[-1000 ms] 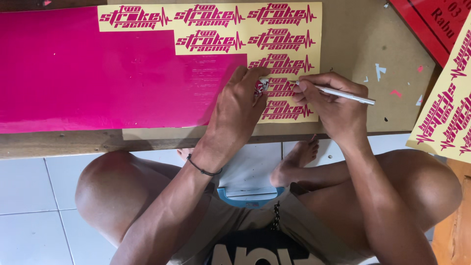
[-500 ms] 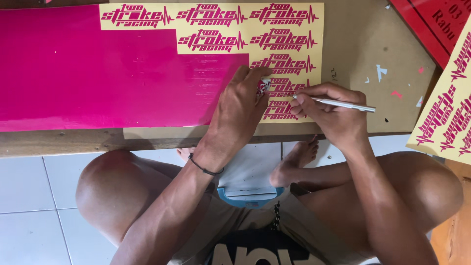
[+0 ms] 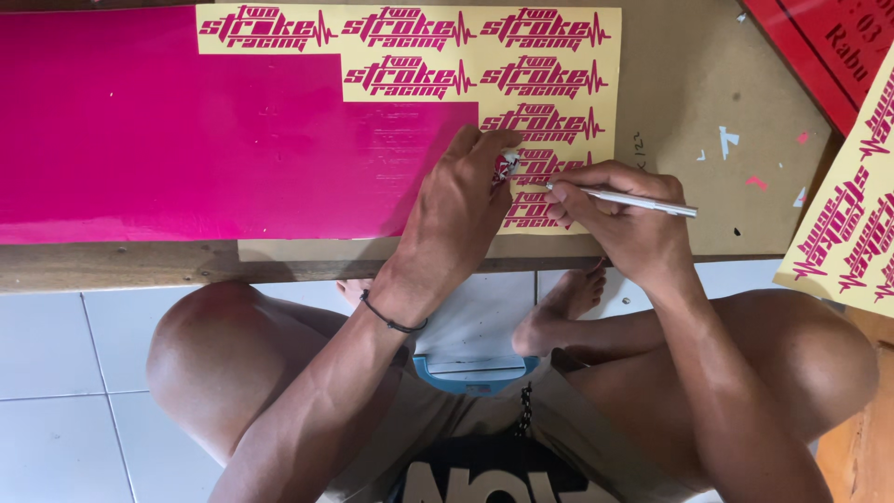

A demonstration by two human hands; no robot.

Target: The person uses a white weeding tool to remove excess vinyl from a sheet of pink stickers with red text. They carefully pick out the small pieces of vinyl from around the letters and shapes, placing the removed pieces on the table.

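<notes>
Little had changed from the frames a second before: both hands had stayed over the same lower decals, the left fingers edging slightly along the pink strip they pinched. The left hand (image 3: 461, 210) lay palm down on the vinyl sheet (image 3: 186, 121), its fingers curled close, thumb and forefinger nipping a small scrap of pink film (image 3: 507, 163) just above the decals (image 3: 549, 168). The right hand (image 3: 619, 219) was closed in a writing grip around a slim silver tool (image 3: 633, 198), its tip resting on the yellow backing beside the left fingertips, its tail pointing right. The sheet lay flat on a brown board (image 3: 708, 84), the pink uncut part to the left, yellow weeded rows along the top. A second yellow sheet (image 3: 852, 233) lay at the right edge.
</notes>
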